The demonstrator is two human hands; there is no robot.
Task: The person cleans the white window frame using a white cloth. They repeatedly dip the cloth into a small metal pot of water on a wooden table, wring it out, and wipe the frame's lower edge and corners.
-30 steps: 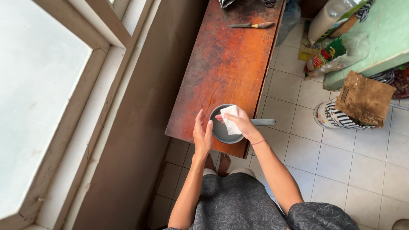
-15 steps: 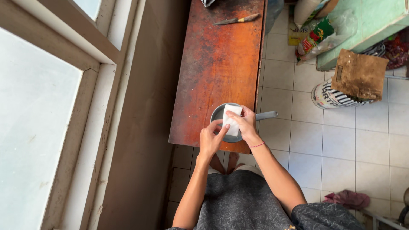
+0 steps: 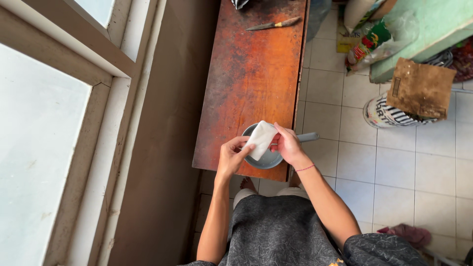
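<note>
A white flat packet (image 3: 260, 139) is held between both hands above a small grey pan (image 3: 268, 158). My left hand (image 3: 230, 156) pinches its lower left end. My right hand (image 3: 287, 145) grips its right side. The pan sits at the near end of a worn reddish wooden table (image 3: 251, 74), with its handle (image 3: 308, 137) sticking out to the right over the table edge. The pan's inside is partly hidden by the packet and my hands.
A knife (image 3: 272, 23) lies at the table's far end. A brown wall and window (image 3: 44, 143) run along the left. On the tiled floor to the right stand a striped bucket (image 3: 384, 116) under a brown cardboard piece (image 3: 420, 88), a green cabinet (image 3: 419, 34) and bags (image 3: 369, 42).
My left hand moved from beside the pan onto the packet, so both hands now hold it. The packet has tilted and shifted slightly left.
</note>
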